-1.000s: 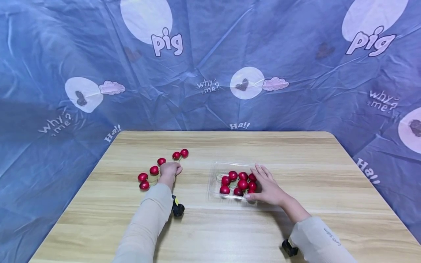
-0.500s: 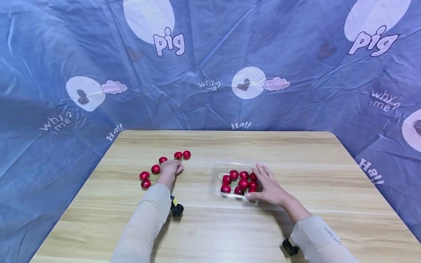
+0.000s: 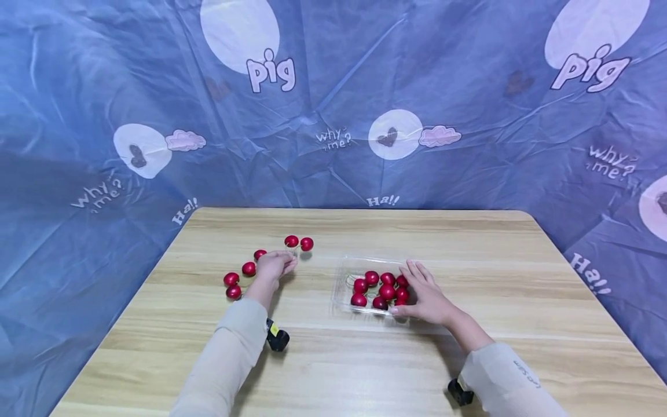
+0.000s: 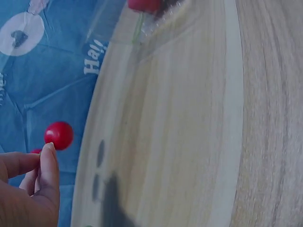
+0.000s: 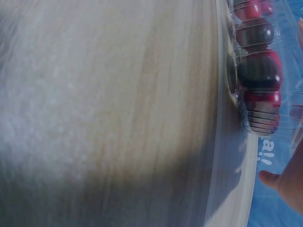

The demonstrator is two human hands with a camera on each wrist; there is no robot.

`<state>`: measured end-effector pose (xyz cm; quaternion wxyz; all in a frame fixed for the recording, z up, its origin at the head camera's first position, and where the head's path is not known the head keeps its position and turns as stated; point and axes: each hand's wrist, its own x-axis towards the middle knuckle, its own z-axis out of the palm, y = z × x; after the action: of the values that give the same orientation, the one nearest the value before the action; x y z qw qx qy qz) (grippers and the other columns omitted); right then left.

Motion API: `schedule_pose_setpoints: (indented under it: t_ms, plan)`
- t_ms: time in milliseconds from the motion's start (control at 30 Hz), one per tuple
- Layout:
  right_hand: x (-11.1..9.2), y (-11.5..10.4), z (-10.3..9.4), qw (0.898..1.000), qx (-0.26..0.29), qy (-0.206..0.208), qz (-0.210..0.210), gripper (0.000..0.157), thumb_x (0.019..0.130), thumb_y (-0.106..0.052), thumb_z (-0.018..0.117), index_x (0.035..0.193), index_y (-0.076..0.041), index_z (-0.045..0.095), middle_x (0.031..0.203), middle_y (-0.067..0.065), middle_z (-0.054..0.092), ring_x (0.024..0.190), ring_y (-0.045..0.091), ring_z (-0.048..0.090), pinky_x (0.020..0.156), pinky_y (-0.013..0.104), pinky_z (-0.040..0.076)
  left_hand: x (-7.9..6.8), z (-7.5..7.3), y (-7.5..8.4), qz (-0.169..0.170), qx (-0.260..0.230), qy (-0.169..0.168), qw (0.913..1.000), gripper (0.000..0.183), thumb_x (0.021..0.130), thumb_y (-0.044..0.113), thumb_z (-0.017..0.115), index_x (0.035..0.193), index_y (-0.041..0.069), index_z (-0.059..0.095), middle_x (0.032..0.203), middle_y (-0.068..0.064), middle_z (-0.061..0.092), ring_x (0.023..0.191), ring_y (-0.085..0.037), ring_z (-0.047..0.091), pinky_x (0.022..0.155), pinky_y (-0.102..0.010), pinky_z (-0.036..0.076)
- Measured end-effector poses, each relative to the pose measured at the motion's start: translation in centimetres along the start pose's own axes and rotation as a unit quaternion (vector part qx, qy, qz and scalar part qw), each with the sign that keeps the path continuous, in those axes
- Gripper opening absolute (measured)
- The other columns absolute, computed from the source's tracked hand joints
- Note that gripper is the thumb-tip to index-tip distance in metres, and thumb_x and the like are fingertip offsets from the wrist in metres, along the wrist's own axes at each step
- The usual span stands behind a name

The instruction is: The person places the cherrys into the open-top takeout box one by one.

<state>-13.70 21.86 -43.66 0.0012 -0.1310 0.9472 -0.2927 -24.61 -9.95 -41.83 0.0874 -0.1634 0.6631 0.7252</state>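
My left hand point(image 3: 274, 266) pinches the thin green stems of a pair of red cherries point(image 3: 306, 244) between thumb and fingertips. The pair hangs just above the table, and two small shadows lie below it in the left wrist view. On the right, a clear plastic box point(image 3: 339, 301) holds several red cherries point(image 3: 387, 291) with stems. My right hand point(image 3: 427, 301) rests against the box's right end, fingers spread and fairly straight, thumb by the near edge. In the right wrist view the thumb point(image 5: 271, 179) shows beside the box point(image 5: 262, 127).
More cherries lie left of my left hand: one cherry point(image 3: 249, 269) close by and another cherry point(image 3: 233, 292) farther left. The wooden table point(image 3: 344, 370) ends at a blue printed cloth point(image 3: 333, 174) behind. Each wrist wears a small black camera point(image 3: 278, 339).
The pair of cherries has shifted right and come off the table with my left hand, which moved slightly right. My right hand and the box stay put.
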Motion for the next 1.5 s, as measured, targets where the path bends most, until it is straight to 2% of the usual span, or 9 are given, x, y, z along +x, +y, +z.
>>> schedule_pose_setpoints:
  t_ms: [167,333,567,833,1033,1200,1500]
  plan:
    - [-0.1,0.0,0.0,1.0,0.003,0.0,-0.001,0.1,0.062,-0.053,0.067,0.134,0.002,0.023,0.14,0.02,0.009,0.127,0.035,-0.001,0.095,0.062,0.007,-0.9,0.4,0.4,0.014,-0.016,-0.032,0.9993,0.028,0.083,-0.004,0.049,0.11,-0.012,0.047,0.106,-0.028,0.051,0.07,-0.014,0.06,0.079,-0.027,0.048]
    - [-0.1,0.1,0.1,1.0,0.001,0.002,-0.003,0.1,0.062,-0.053,0.067,0.134,0.002,0.024,0.14,0.02,0.009,0.126,0.035,0.0,0.096,0.061,0.008,-1.8,1.0,0.7,0.033,-0.017,-0.058,0.9976,0.027,0.083,-0.005,0.049,0.108,-0.014,0.046,0.103,-0.03,0.051,0.068,-0.014,0.06,0.077,-0.027,0.049]
    - [-0.1,0.3,0.1,1.0,-0.003,0.005,-0.006,0.099,0.062,-0.053,0.067,0.133,0.002,0.024,0.14,0.02,0.01,0.126,0.036,0.0,0.095,0.062,0.009,-3.1,1.9,1.2,0.053,0.008,-0.077,0.9956,0.019,0.082,-0.005,0.05,0.099,-0.014,0.052,0.09,-0.023,0.056,0.068,-0.015,0.059,0.07,-0.023,0.051]
    - [-0.1,0.4,0.0,1.0,0.003,0.005,-0.007,0.1,0.062,-0.053,0.067,0.133,0.002,0.024,0.14,0.02,0.01,0.126,0.036,0.0,0.095,0.062,0.007,-3.9,2.6,1.3,0.061,0.04,-0.125,0.9895,0.015,0.082,-0.006,0.051,0.095,-0.014,0.052,0.085,-0.019,0.057,0.07,-0.016,0.059,0.067,-0.022,0.051]
    - [0.0,0.3,-0.1,1.0,0.003,0.001,-0.006,0.1,0.062,-0.053,0.067,0.133,0.002,0.024,0.14,0.02,0.009,0.126,0.036,0.0,0.097,0.06,0.006,-4.2,3.0,1.2,0.064,0.061,-0.168,0.9819,0.014,0.081,-0.007,0.05,0.093,-0.014,0.052,0.083,-0.019,0.057,0.067,-0.015,0.058,0.066,-0.021,0.051]
    - [0.0,0.2,-0.1,1.0,-0.001,-0.001,-0.002,0.101,0.062,-0.054,0.067,0.134,0.002,0.024,0.141,0.02,0.01,0.126,0.036,0.0,0.097,0.06,0.007,-4.2,3.4,1.0,0.064,0.088,-0.202,0.9734,0.018,0.08,-0.006,0.051,0.096,-0.015,0.052,0.077,-0.011,0.058,0.066,-0.013,0.058,0.071,-0.026,0.051]
    - [0.0,0.1,-0.1,1.0,-0.001,0.0,0.0,0.101,0.061,-0.055,0.067,0.134,0.001,0.023,0.141,0.019,0.009,0.127,0.034,-0.001,0.097,0.06,0.006,-3.9,4.3,0.6,0.057,0.117,-0.239,0.9622,0.022,0.081,-0.005,0.051,0.1,-0.017,0.051,0.092,-0.027,0.056,0.065,-0.011,0.057,0.07,-0.026,0.051]
